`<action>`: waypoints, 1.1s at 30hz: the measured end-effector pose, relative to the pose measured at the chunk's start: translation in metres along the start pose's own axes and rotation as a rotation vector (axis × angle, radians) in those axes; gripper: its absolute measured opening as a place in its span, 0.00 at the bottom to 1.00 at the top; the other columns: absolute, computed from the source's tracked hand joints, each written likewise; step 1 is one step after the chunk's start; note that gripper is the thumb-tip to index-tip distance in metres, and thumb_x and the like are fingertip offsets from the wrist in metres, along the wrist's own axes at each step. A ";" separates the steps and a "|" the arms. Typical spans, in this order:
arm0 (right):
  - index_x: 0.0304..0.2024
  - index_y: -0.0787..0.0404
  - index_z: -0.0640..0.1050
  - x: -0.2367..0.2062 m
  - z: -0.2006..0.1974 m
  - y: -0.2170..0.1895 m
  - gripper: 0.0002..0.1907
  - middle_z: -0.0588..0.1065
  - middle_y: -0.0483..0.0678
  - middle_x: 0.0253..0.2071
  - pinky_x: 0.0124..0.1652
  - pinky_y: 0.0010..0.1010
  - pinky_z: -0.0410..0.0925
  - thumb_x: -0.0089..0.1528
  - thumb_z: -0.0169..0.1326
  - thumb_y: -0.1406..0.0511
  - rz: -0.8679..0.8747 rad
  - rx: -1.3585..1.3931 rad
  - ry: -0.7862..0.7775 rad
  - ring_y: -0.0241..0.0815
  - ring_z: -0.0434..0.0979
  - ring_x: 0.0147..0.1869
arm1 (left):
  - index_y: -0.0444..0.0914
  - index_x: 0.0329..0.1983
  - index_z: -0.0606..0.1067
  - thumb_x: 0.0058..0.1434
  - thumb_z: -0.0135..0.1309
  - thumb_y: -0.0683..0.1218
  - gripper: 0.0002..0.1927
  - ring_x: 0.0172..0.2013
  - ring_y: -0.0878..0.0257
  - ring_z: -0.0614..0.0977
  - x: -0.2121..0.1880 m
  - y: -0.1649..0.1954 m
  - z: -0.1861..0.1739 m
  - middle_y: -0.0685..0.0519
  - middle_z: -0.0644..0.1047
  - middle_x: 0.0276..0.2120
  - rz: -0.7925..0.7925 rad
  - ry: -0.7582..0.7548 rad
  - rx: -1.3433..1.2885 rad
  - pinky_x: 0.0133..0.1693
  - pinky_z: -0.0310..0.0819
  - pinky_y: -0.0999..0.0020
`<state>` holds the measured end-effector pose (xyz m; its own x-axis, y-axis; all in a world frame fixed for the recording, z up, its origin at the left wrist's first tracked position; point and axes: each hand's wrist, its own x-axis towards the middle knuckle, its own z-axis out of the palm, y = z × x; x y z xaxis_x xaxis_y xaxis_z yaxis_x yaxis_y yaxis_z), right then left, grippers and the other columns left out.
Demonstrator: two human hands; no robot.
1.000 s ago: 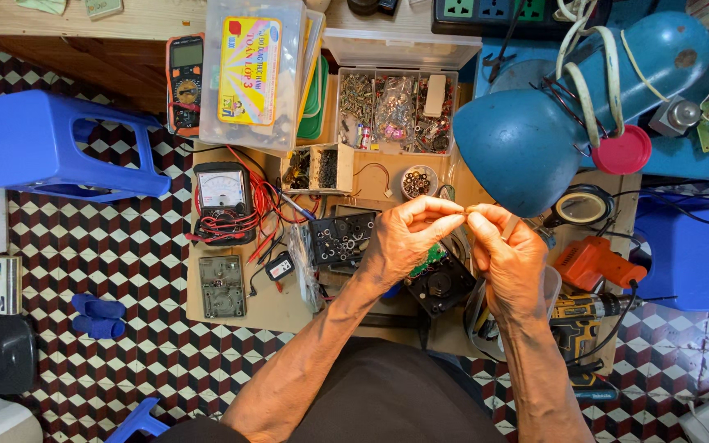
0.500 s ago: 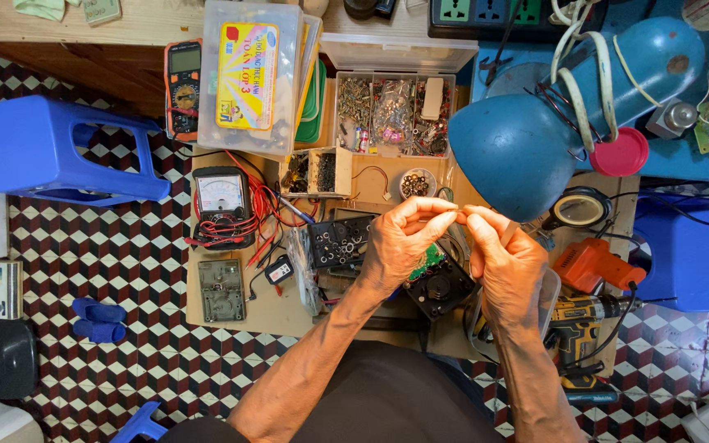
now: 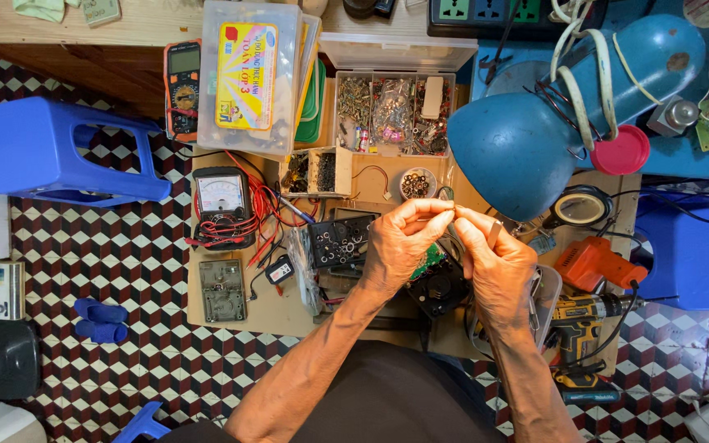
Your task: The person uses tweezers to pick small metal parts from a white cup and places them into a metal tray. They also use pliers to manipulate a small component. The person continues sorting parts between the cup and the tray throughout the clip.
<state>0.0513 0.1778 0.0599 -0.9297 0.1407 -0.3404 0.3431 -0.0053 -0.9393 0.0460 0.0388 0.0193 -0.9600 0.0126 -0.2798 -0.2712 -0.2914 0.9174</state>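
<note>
Fingertips of both hands meet at the centre of the frame, above the cluttered worktop point(image 3: 371, 324). The left hand point(image 3: 400, 246) and right hand point(image 3: 498, 267) each pinch something too small to identify, just below the blue desk lamp point(image 3: 527, 143). Beneath the hands lie a green circuit board point(image 3: 428, 262) and a black part. An analogue multimeter point(image 3: 221, 201) sits left of centre, and an orange tool point(image 3: 596, 264) lies to the right.
</note>
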 end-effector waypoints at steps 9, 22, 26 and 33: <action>0.51 0.65 0.83 0.000 0.001 -0.003 0.12 0.76 0.40 0.28 0.22 0.18 0.57 0.66 0.57 0.68 0.005 0.009 0.014 0.25 0.65 0.22 | 0.34 0.51 0.79 0.67 0.59 0.42 0.11 0.48 0.67 0.84 0.003 0.000 -0.001 0.49 0.84 0.46 0.008 -0.008 -0.029 0.52 0.79 0.73; 0.45 0.66 0.82 0.006 -0.007 0.000 0.09 0.72 0.40 0.23 0.21 0.18 0.54 0.66 0.58 0.66 0.057 0.191 -0.007 0.25 0.62 0.20 | 0.32 0.53 0.78 0.69 0.57 0.44 0.13 0.47 0.64 0.83 0.006 -0.007 -0.010 0.49 0.82 0.46 -0.115 -0.149 -0.240 0.54 0.77 0.69; 0.44 0.65 0.82 0.004 -0.003 -0.002 0.08 0.73 0.39 0.24 0.21 0.18 0.53 0.65 0.58 0.66 0.081 0.174 -0.006 0.25 0.62 0.20 | 0.32 0.53 0.78 0.70 0.56 0.44 0.12 0.47 0.64 0.83 0.005 -0.006 -0.012 0.50 0.82 0.46 -0.125 -0.164 -0.322 0.55 0.78 0.69; 0.40 0.63 0.82 -0.013 0.015 -0.001 0.09 0.71 0.37 0.25 0.23 0.18 0.56 0.65 0.59 0.63 0.067 0.144 -0.016 0.24 0.63 0.23 | 0.31 0.51 0.78 0.69 0.56 0.40 0.10 0.45 0.65 0.83 -0.006 0.006 -0.034 0.49 0.82 0.45 -0.090 -0.160 -0.092 0.51 0.79 0.70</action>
<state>0.0607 0.1616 0.0649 -0.9077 0.1197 -0.4022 0.3829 -0.1562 -0.9105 0.0525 0.0045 0.0166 -0.9330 0.1924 -0.3041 -0.3559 -0.3687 0.8587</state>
